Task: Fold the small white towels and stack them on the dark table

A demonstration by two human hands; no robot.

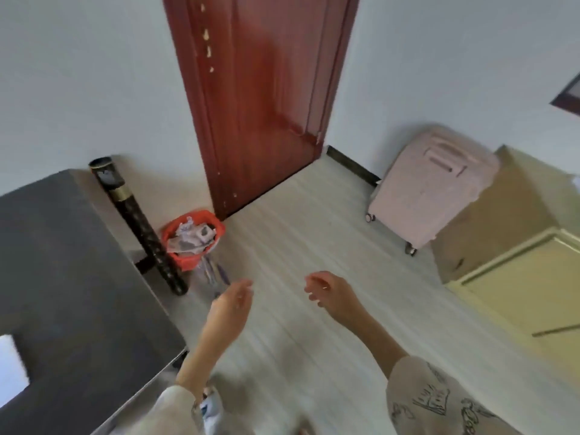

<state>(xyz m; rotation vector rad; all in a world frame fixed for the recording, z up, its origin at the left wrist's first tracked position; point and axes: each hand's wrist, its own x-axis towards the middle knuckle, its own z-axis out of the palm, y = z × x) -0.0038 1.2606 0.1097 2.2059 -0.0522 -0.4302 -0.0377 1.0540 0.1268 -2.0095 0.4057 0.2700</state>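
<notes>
Head view shows me my left hand (pixel 233 301) and right hand (pixel 323 288) loose, holding nothing, over the floor, dark table (pixel 62 262) at nine o'clock, likely between towels.

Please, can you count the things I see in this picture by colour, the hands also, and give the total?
Red or red-brown: 2, the door and the waste basket
Pink: 1, the suitcase
Dark: 2, the dark table and the tall tube
White: 1, a white patch on the table's edge
Bare hands: 2, left hand and right hand, both holding nothing
Total: 8
</notes>
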